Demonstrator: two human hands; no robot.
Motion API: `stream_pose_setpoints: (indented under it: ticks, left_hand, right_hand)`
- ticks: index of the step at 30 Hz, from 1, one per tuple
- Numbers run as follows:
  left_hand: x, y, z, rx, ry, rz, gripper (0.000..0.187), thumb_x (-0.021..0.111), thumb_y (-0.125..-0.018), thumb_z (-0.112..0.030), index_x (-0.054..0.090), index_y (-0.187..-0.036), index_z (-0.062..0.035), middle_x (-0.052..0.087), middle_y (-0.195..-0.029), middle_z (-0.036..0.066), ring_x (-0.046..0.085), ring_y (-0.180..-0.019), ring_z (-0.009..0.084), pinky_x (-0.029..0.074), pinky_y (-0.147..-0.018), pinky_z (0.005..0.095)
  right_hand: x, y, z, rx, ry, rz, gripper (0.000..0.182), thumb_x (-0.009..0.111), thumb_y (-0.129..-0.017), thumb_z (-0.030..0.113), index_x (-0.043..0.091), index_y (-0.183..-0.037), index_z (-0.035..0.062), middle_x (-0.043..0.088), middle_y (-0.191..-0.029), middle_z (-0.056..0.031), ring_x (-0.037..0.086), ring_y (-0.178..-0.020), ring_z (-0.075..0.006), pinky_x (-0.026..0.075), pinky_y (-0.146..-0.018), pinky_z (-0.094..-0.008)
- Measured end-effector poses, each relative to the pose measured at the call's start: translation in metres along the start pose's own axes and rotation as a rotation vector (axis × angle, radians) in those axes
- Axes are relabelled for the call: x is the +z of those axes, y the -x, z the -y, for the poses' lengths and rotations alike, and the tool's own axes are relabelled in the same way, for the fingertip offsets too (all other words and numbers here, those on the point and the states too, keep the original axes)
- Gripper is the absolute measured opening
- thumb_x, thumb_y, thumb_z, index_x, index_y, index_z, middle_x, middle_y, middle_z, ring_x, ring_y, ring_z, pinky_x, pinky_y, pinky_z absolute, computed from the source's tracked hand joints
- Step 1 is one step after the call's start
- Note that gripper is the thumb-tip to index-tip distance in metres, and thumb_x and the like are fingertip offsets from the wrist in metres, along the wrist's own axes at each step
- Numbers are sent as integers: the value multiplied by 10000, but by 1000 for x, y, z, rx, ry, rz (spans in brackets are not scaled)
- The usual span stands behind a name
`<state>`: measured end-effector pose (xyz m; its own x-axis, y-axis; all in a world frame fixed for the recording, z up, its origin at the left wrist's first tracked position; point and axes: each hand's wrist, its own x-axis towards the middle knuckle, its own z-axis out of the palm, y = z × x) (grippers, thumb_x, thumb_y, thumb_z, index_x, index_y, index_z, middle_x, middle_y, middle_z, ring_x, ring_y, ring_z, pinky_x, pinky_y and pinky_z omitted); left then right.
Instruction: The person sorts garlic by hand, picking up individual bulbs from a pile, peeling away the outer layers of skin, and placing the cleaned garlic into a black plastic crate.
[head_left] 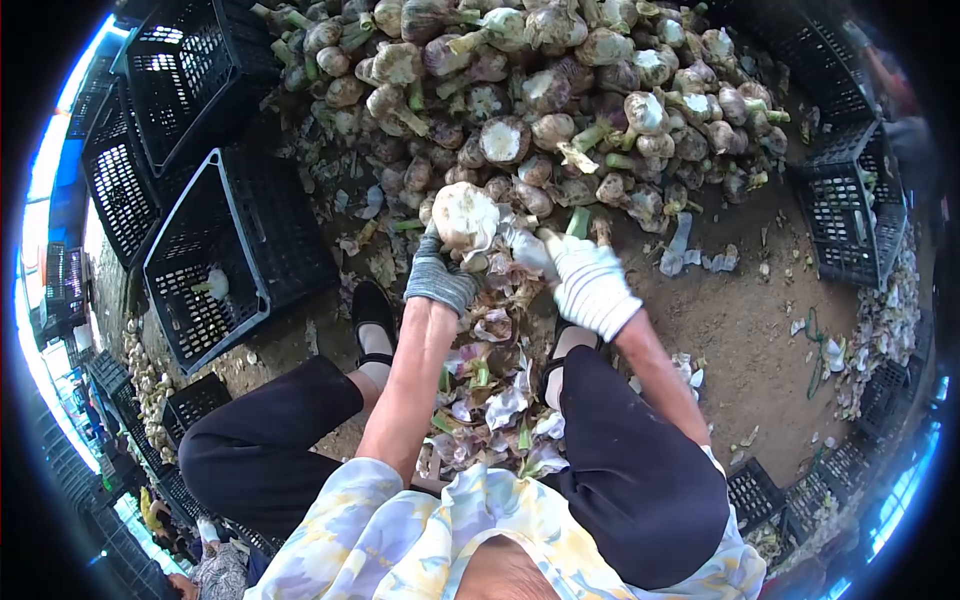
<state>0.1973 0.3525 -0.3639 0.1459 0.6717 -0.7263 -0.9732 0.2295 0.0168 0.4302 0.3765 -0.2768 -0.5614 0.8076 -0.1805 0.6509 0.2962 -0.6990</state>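
My left hand (440, 275), in a grey knit glove, is closed around a large garlic bulb (467, 216) whose pale cut face is turned up. To its right, my right hand (590, 285) wears a white glove with thin stripes, and its fingers are wrapped around what looks like a small knife. The knife's grey blade (531, 252) is blurred and points toward the bulb; its handle is mostly hidden by the glove. Loose papery skins (492, 325) lie below both hands, between my feet.
A big heap of garlic bulbs (505, 140) fills the ground ahead. One black crate (250, 240) with a pale bulb inside stands at left, near more stacked crates (180, 70). Another crate (850, 215) is at right. Skins litter the dirt floor (740, 330). Another person (215, 570) shows at lower left.
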Motion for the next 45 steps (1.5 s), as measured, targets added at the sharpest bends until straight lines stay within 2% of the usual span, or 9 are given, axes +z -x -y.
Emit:
stream_pose_setpoints:
  ticks: [3,15,18,21,23,31,35,38,45]
  left_hand:
    - [-22,-10,11,-100,118,115,372,462,-874,-341,553,-1133,-90,601,-1094,97,609,-909,260,545,-644,392]
    - [43,37,54,642,-589,-440,164,684,-770,-206,542,-800,-131,477,-566,-58,433,-426,69,341,-360,228]
    - [37,34,43,763,-568,-373,219,672,-781,-140,584,-967,-64,580,-742,-13,524,-572,90,449,-505,236]
    - [40,38,33,751,-582,-286,229,664,-789,-148,581,-976,-47,594,-807,15,549,-636,107,474,-550,249]
    - [38,40,26,744,-628,-205,226,659,-797,-171,578,-962,-39,596,-829,33,557,-655,122,484,-561,264]
    - [50,63,-49,258,-11,276,345,525,-846,-325,521,-1061,-55,593,-1025,113,536,-999,301,398,-928,495]
    - [52,127,-176,870,23,435,553,485,-821,-444,467,-1152,-1,548,-1105,170,492,-1060,343,377,-928,496]
    - [82,166,-180,1288,311,229,692,490,-798,-517,433,-1194,48,531,-1123,218,491,-1057,398,389,-899,530]
    - [82,50,35,52,-309,206,304,620,-807,-263,576,-1004,-36,604,-948,130,577,-868,292,472,-778,467]
  right_hand:
    - [2,3,22,265,-1205,-25,688,689,-738,65,329,-1320,1,561,-1094,-141,545,-1000,-195,459,-819,-303]
    - [-38,-24,1,-159,-2034,-500,332,490,-846,29,478,-1174,-19,610,-869,-182,617,-694,-210,540,-627,-302]
    - [-28,-18,-44,-11,-1485,-484,300,523,-830,70,533,-1124,14,615,-925,-163,624,-744,-227,551,-652,-307]
    - [8,-3,-36,96,393,-385,259,558,-816,200,591,-1025,49,626,-887,-176,622,-792,-314,508,-668,-374]
    - [-8,-2,11,320,287,160,371,637,-742,145,570,-1097,63,603,-1035,-133,596,-926,-260,460,-791,-354]
    - [-28,-3,2,-69,-206,48,275,576,-797,183,605,-1032,44,629,-927,-159,599,-860,-307,469,-755,-343]
    - [-98,-21,-25,164,30,-718,250,571,-814,233,596,-1007,76,619,-883,-159,598,-811,-313,478,-735,-396]
    - [-133,-66,-50,353,516,-586,420,614,-773,326,541,-1118,98,578,-1037,-162,564,-944,-316,463,-793,-414]
    - [-112,-69,-19,258,-495,-753,280,605,-779,123,598,-1041,24,643,-860,-151,628,-782,-231,505,-714,-319]
